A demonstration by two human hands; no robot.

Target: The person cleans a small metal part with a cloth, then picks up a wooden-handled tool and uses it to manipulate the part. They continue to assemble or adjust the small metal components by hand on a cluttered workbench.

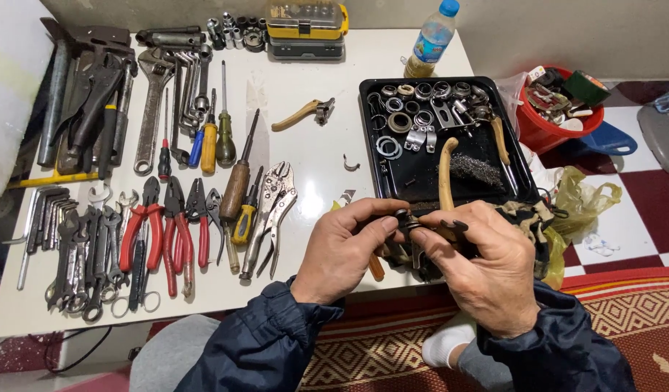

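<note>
At the tabletop's (305,145) near edge, two hands pinch one small dark ring (403,218): left hand (345,250) and right hand (479,268) both close their grip on it. Just beyond stand one black tray (519,185) and one tan lever (446,178); three red-handled pliers (171,229) lie left.

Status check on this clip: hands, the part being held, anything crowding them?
Left hand and right hand both pinch a small dark metal part. Tan-handled lever rises from the right hand. Black tray just behind; locking pliers to the left.
</note>
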